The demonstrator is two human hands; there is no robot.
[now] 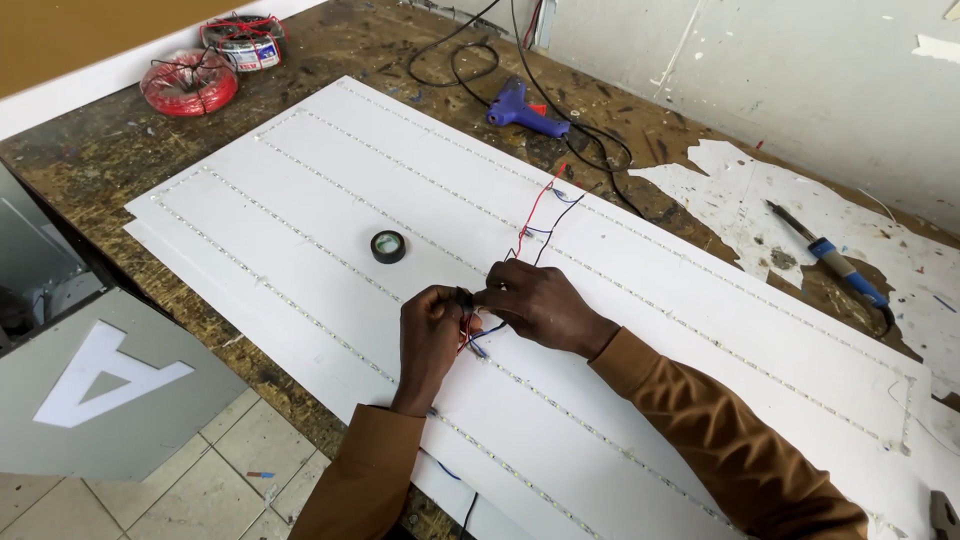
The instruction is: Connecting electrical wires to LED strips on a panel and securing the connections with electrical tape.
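Note:
My left hand (pixel 430 338) and my right hand (pixel 540 305) meet over a large white panel (pixel 300 190) crossed by several thin light strips. Between their fingertips they pinch a small black piece of tape (pixel 465 298) around a joint of thin red and blue wires (pixel 475 335). More red and black wires (pixel 540 215) run from the joint up toward the far edge of the panel. A roll of black tape (pixel 388 246) lies flat on the panel just beyond my left hand.
A blue glue gun (pixel 520 106) and black cables lie at the bench's far side. Two coils of red wire (pixel 190 82) sit far left. A blue-handled soldering iron (pixel 835 262) rests at right. A grey board with a white letter (pixel 100 380) stands on the tiled floor.

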